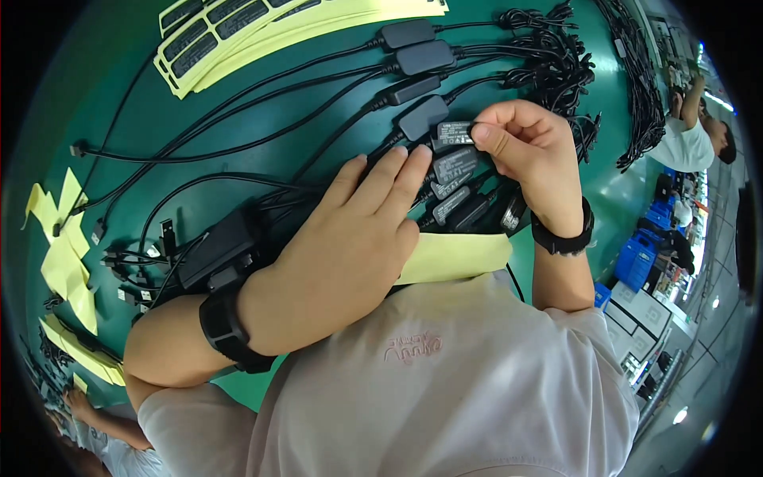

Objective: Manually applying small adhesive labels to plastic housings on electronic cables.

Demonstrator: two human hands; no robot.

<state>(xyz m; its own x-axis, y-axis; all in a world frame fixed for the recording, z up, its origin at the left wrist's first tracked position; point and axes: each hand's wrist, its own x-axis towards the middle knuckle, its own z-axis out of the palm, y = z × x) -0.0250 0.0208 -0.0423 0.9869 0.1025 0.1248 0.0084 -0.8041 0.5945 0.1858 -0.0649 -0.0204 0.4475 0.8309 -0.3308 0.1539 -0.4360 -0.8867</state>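
Observation:
Between thumb and forefinger, my right hand (540, 155) pinches the edge of a small black label (455, 137) with white print. The label is over or against the end of a row of small black cable boxes; I cannot tell whether it is stuck down. My left hand (342, 238) lies flat, fingers stretched out, its fingertips by an unlabelled black box (423, 117) on a cable. Below the label, several boxes carry similar printed labels, such as this labelled box (455, 165). Further unlabelled boxes (425, 57) lie farther away, cables running out both ways.
Yellow label sheets (203, 60) lie at the far edge of the green table (302, 79). Yellow backing scraps (63, 262) sit at the left, and a yellow strip (453, 258) is against my shirt. Coiled black cables (556, 63) are at the far right. Other people work on both sides.

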